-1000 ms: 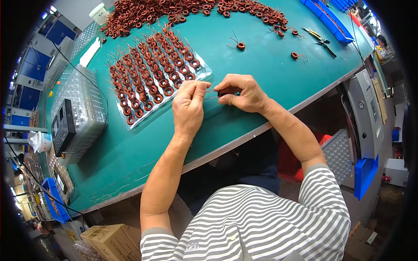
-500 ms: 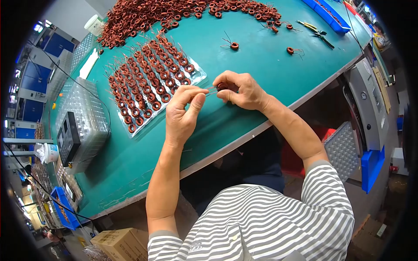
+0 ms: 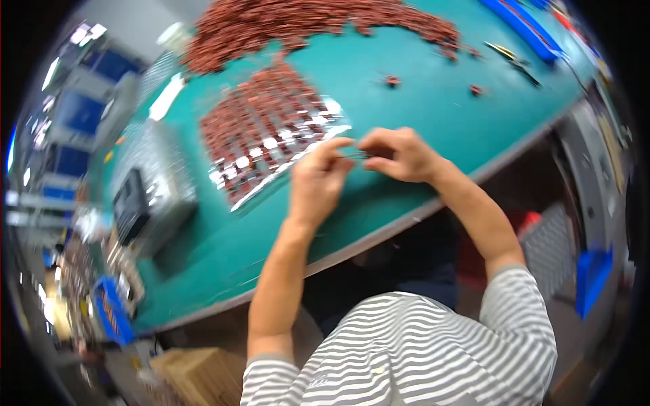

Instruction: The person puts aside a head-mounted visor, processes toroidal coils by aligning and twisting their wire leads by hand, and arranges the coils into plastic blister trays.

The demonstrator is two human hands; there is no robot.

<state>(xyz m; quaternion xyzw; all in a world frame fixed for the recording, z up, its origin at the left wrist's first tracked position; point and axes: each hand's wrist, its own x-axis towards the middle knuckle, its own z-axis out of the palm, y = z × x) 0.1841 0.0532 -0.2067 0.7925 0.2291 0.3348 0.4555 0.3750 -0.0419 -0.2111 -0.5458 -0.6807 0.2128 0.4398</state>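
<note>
Thumb and fingers of my right hand (image 3: 403,155) pinch a dark red wire-wound ring (image 3: 369,155), mostly covered by the fingers. Its thin wire leads point left toward my left hand (image 3: 319,177), whose thumb and index finger are bent around the lead ends. Motion blur smears the leads and fingertips. Just left of my hands lies a clear plastic tray (image 3: 274,177) filled with rows of copper-red rings, their wires upward.
A large heap of red rings (image 3: 271,24) lies at the back. Loose rings (image 3: 392,81), pliers (image 3: 518,62) and a blue bin (image 3: 521,30) are at the back right. Stacked clear trays (image 3: 166,186) with a black device (image 3: 132,206) stand left.
The whole view has shifted and blurred, so the table scene sits further right. My left thumb and index finger, apart half a second ago, look nearer each other at the leads. The ring stays in my right hand.
</note>
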